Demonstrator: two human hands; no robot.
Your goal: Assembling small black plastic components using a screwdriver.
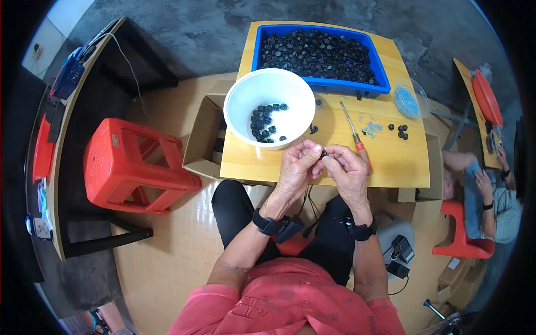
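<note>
Fingertips of the left hand (300, 164) and right hand (347, 168) pinch a small black part (324, 153) above the near edge of the desk (402, 164); working it by hand seems the current step; next probably calls for steady, even pressure.

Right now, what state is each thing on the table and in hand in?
Left grip, pinching part
Right grip, pinching same part
Bowl, open, sparsely filled
Tray, heaped full
Tub, holding pale-blue pieces
Screwdriver, lying flat
Loose black parts, clustered
</note>
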